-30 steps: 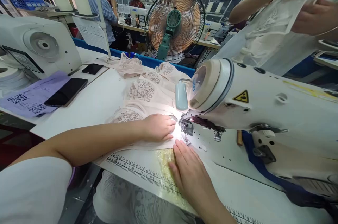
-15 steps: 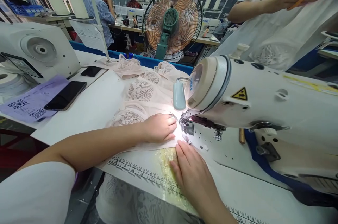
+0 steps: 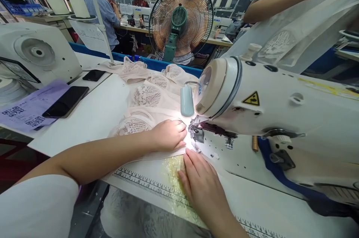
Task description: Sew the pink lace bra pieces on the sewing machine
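Observation:
A pale pink bra piece (image 3: 140, 124) with lace cups lies on the table, its edge running under the needle area of a white sewing machine (image 3: 280, 99). My left hand (image 3: 169, 135) rests on the cloth just left of the presser foot (image 3: 198, 133), fingers slightly bent and pressing down. Close in front, my right hand (image 3: 203, 184) lies palm down with fingers stretched out, fingertips at the cloth's near edge and thumb apart. Beneath the right hand is yellowish tape (image 3: 175, 178) on the tabletop. More joined lace pieces (image 3: 147, 95) stretch away behind the left hand.
A small lamp (image 3: 187, 101) lights the needle area. On the left are a large phone (image 3: 66, 101), a smaller phone (image 3: 94, 75), a purple paper (image 3: 17, 113) and another machine (image 3: 39, 51). Behind stands a fan (image 3: 179, 21). A person (image 3: 283, 6) stands at the right.
The view has shifted slightly. Both my hands keep nearly the same place on the cloth. The standing person's hand has moved up and right, and the orange object it held is out of view.

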{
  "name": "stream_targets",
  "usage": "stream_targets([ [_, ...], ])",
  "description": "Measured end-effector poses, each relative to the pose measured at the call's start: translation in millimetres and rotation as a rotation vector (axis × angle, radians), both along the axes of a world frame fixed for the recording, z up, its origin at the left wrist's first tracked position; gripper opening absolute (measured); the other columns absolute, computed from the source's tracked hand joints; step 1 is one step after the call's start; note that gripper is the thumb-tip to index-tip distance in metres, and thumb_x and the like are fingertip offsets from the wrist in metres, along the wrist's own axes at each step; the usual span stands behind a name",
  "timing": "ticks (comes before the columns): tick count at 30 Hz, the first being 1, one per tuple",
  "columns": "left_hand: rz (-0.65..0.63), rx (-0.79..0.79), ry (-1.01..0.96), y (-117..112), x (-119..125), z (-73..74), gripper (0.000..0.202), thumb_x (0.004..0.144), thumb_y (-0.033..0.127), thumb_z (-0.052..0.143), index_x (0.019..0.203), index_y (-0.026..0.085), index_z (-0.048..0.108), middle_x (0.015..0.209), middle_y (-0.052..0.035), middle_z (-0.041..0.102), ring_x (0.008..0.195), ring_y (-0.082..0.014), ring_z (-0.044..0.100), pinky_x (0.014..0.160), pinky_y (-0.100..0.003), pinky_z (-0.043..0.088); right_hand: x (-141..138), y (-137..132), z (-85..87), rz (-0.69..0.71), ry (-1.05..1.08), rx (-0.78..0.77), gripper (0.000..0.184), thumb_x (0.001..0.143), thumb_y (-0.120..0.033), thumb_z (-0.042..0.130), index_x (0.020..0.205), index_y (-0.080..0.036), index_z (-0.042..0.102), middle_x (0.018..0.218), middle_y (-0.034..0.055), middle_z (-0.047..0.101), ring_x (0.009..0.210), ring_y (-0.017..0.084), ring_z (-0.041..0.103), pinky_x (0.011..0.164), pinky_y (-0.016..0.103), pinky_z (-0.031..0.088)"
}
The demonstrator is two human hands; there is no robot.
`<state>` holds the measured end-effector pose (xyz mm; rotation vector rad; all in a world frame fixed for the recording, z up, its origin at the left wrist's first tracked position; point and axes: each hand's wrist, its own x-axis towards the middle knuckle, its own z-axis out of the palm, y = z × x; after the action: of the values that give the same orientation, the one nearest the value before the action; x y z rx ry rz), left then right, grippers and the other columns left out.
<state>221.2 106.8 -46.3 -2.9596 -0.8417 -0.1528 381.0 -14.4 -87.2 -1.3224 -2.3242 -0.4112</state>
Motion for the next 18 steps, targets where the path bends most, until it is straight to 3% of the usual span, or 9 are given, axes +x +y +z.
stream_targets([
  [13, 0.059, 0.001, -0.021, 0.5, 4.4, -5.8, 0.037, 0.091, 0.036, 0.044, 0.105, 0.008, 0.064, 0.11, -0.0154, 0.063, 0.097, -0.0277, 0.057, 0.08, -0.04, 0.048, 1.0, 2.2, -3.2, 0.012, -0.012, -0.004, 0.047, 0.098, -0.035, 0.031, 0.114, -0.001, 0.06, 0.121, 0.0203, 0.062, 0.116, 0.029, 0.055, 0.093, 0.043, 0.049],
  [18, 0.061, 0.016, -0.05, 8.9, 4.1, -0.1, 0.034, 0.091, 0.033, 0.045, 0.104, 0.008, 0.065, 0.112, -0.0156, 0.063, 0.102, -0.0282, 0.056, 0.086, -0.041, 0.047, -0.1, 3.1, -4.6, -0.02, -0.032, -0.05, 0.05, 0.098, -0.036, 0.029, 0.118, -0.002, 0.059, 0.126, 0.0197, 0.06, 0.12, 0.029, 0.054, 0.094, 0.043, 0.05],
])
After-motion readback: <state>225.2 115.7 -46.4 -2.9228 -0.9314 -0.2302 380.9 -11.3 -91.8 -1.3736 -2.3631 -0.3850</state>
